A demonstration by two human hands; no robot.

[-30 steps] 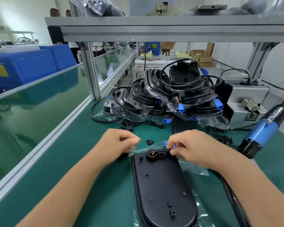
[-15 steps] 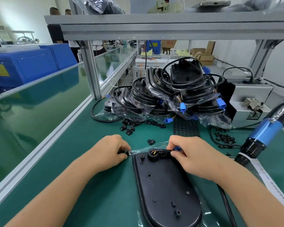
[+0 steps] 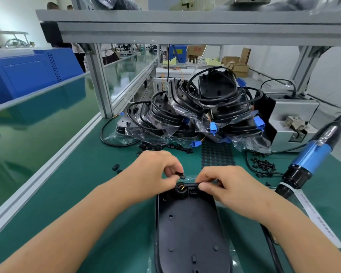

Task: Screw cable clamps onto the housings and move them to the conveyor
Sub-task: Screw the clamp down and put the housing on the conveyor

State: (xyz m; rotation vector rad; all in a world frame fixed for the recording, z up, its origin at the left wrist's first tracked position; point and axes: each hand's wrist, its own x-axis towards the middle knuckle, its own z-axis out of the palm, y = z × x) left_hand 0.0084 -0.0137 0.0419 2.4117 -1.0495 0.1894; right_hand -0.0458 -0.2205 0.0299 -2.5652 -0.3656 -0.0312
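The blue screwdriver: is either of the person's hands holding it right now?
No, the blue screwdriver hangs untouched at the right, while the left hand and right hand work at the housing.

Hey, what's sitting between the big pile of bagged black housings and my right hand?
In the head view, a black dotted sheet of round pads lies on the green mat between the pile and the right hand.

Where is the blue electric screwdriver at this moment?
In the head view the blue electric screwdriver hangs tilted at the right edge, above the green mat, beside the loose black screws and right of the right hand.
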